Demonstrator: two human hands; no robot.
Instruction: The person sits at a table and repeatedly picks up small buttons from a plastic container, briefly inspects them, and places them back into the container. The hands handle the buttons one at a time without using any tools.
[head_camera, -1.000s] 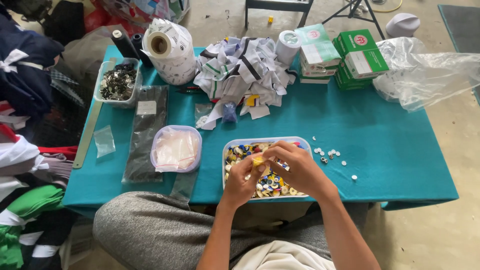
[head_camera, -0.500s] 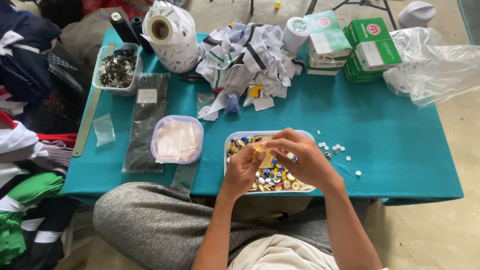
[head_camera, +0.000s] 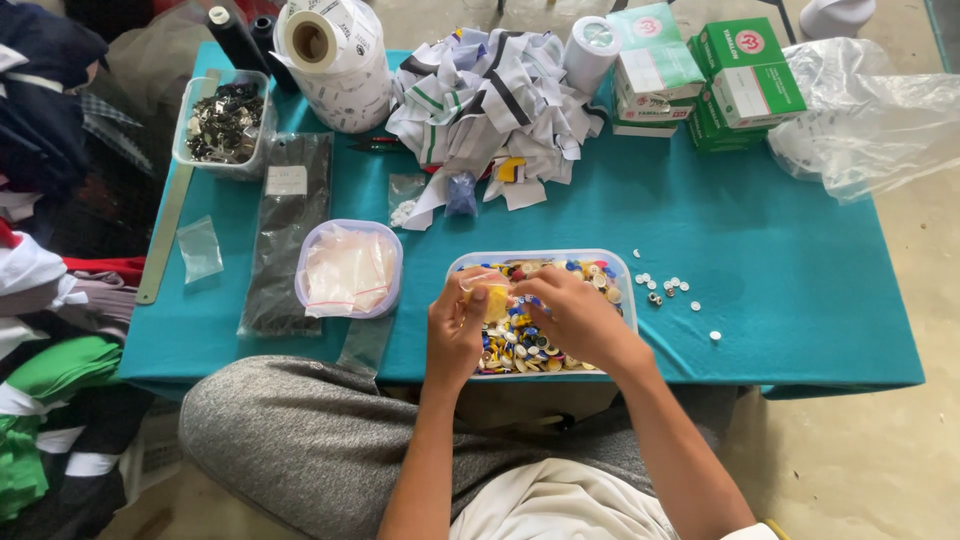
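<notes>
A clear plastic tray (head_camera: 622, 275) full of mixed coloured buttons (head_camera: 520, 340) sits at the near edge of a teal table (head_camera: 780, 290). Both hands hover over the tray. My left hand (head_camera: 455, 325) pinches a small yellow piece (head_camera: 495, 298) above the buttons. My right hand (head_camera: 575, 315) is curled beside it, fingertips meeting the same yellow piece. Several small white buttons (head_camera: 665, 288) lie loose on the cloth just right of the tray.
A round tub of clear small bags (head_camera: 348, 268), a black packet (head_camera: 288, 225) and a metal ruler (head_camera: 170, 225) lie to the left. Behind are a fabric scrap pile (head_camera: 490, 100), label rolls (head_camera: 335, 55), green and white boxes (head_camera: 735, 75), a tub of metal parts (head_camera: 222, 120), crumpled plastic (head_camera: 870, 120).
The view has shifted slightly; both hands stay over the button tray, working the yellow piece between their fingertips. Nothing else on the table has moved.
</notes>
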